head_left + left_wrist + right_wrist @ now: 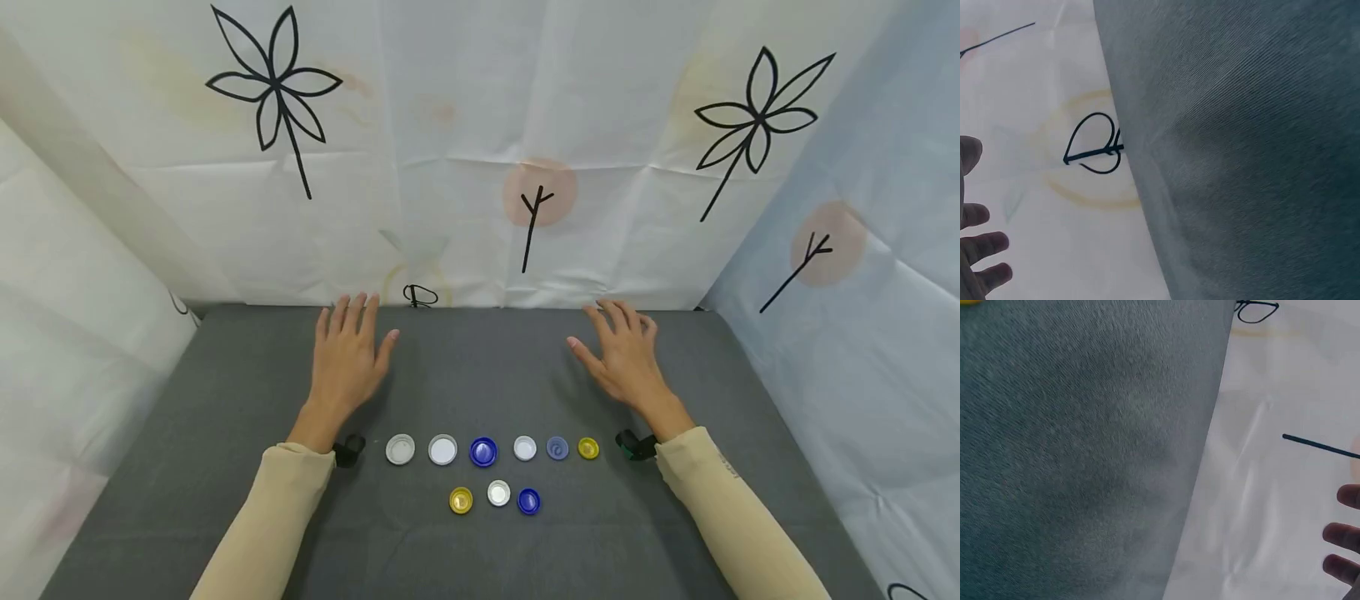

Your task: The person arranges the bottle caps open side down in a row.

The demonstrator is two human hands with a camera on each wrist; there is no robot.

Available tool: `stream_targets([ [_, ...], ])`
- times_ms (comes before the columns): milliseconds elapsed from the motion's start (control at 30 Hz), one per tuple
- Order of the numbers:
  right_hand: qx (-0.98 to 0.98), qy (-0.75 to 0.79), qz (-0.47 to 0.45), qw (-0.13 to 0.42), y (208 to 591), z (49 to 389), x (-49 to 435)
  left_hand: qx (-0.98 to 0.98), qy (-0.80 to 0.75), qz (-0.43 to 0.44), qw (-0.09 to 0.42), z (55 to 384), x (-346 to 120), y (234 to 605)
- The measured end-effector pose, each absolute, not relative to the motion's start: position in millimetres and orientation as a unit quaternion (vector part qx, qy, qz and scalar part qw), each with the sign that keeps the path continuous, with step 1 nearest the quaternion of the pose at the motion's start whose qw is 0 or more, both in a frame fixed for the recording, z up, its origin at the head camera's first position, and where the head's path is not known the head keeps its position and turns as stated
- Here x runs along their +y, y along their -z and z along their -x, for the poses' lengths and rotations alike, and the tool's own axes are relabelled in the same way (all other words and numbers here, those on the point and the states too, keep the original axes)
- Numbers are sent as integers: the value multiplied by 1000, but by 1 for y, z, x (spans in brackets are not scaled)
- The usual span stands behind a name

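Both hands are spread over the far part of the grey table, holding nothing. My left hand (347,358) is on the left with its fingers straight; my right hand (624,358) is on the right, fingers slightly bent. Between the wrists lies a row of plastic bottle caps: a white cap (400,449), another white cap (442,450), a blue cap (483,452), a smaller white cap (525,448), a pale blue cap (557,448) and a yellow cap (588,448). Nearer to me sit a yellow cap (461,500), a white cap (498,492) and a blue cap (528,502).
The grey table (480,558) ends at a white cloth backdrop (450,200) printed with leaves and trees. Side cloths (862,333) hang along its left and right. A dark strap (349,451) circles the left wrist, another dark strap (635,446) the right.
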State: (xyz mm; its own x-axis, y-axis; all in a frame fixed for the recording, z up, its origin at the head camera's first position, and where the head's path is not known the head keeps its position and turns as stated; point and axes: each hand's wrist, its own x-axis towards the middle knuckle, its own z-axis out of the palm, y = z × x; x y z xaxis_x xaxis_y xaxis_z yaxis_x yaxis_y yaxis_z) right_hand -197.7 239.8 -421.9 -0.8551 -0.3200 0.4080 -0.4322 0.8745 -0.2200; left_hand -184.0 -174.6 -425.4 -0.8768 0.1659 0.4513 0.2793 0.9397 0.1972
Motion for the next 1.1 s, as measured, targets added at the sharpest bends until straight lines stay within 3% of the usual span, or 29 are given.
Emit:
stream_targets([
  [167,-941,-178,-218,188,425,182,233,-946,165,139,241,170,-167,432],
  [333,-929,-213,-245,177,426,163,225,-936,210,167,229,150,-151,438],
  [767,-902,-337,-256,82,454,106,207,-903,317,253,143,95,-89,462],
  [1100,-878,-415,-236,-44,472,63,213,-897,290,329,51,62,-49,477],
])
